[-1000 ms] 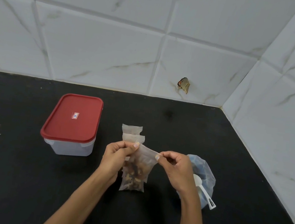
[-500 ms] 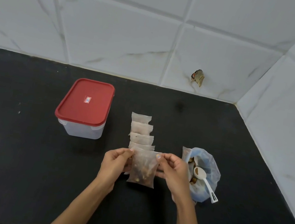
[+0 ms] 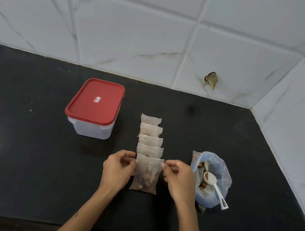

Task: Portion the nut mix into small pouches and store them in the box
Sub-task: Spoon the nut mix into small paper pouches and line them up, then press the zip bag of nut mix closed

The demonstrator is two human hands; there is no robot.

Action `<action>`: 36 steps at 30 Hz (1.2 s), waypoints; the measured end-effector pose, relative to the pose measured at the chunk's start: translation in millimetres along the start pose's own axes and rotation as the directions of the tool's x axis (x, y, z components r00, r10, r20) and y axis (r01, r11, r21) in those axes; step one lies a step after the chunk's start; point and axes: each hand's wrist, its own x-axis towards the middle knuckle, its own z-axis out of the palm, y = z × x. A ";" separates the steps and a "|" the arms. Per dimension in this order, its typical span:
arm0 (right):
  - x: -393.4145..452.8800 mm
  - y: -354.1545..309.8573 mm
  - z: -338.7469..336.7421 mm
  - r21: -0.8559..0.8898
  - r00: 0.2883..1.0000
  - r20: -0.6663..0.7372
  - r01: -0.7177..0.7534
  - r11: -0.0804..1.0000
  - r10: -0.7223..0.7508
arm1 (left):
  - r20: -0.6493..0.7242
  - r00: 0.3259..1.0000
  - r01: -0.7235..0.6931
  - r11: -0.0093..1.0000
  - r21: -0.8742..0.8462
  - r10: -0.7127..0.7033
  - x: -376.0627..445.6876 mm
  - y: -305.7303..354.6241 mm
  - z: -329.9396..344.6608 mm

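A small clear pouch [image 3: 146,175] with nut mix in it lies near the front of the black counter. My left hand [image 3: 119,166] pinches its top left corner and my right hand [image 3: 177,175] pinches its top right corner. Behind it several filled pouches [image 3: 151,134] lie in an overlapping row running away from me. The clear box [image 3: 94,107] with its red lid on stands at the left. To the right sits the open plastic bag of nut mix [image 3: 211,180] with a white spoon [image 3: 215,187] resting in it.
The black counter [image 3: 24,156] meets white tiled walls at the back and the right, forming a corner at the far right. Its front edge runs along the bottom of the view. A small brown scrap [image 3: 211,80] sticks to the back wall.
The pouch has come down from the air onto the counter at the near end of the row, and both hands have slid out to its top corners. The view has tilted downward.
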 end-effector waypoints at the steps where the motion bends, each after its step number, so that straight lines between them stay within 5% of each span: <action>1: -0.3 -2.5 -4.2 -0.053 1.000 -0.016 0.013 0.999 -0.014 | -0.021 0.999 -0.027 0.999 0.040 0.028 -0.8 2.0 -0.7; 7: -4.5 -7.7 -50.8 -0.021 0.910 -0.408 0.067 0.998 -0.070 | -0.055 0.939 -0.331 0.936 0.124 0.339 -12.1 28.8 10.2; 11: -6.1 23.3 -81.2 -0.210 0.840 -0.538 -0.214 0.954 0.070 | 0.061 0.875 -0.483 0.862 0.151 0.480 -23.4 45.2 39.5; 17: -19.1 64.0 -103.3 -0.171 0.818 -0.339 -0.539 0.825 0.464 | 0.363 0.693 -0.712 0.669 0.211 0.623 -31.7 41.8 88.1; 23: -22.0 67.9 -112.6 -0.060 0.864 -0.251 -0.463 0.884 0.436 | 0.502 0.544 -0.835 0.495 0.241 0.673 -27.8 53.1 119.1; 27: -22.9 68.6 -118.9 -0.006 0.911 -0.226 -0.357 0.934 0.346 | 0.606 0.400 -0.913 0.245 0.325 0.687 -16.7 51.3 134.4; 36: -23.4 65.6 -132.5 -0.006 0.952 -0.239 -0.201 0.980 0.194 | 0.778 0.406 -0.909 0.126 0.397 0.480 -6.4 59.1 142.6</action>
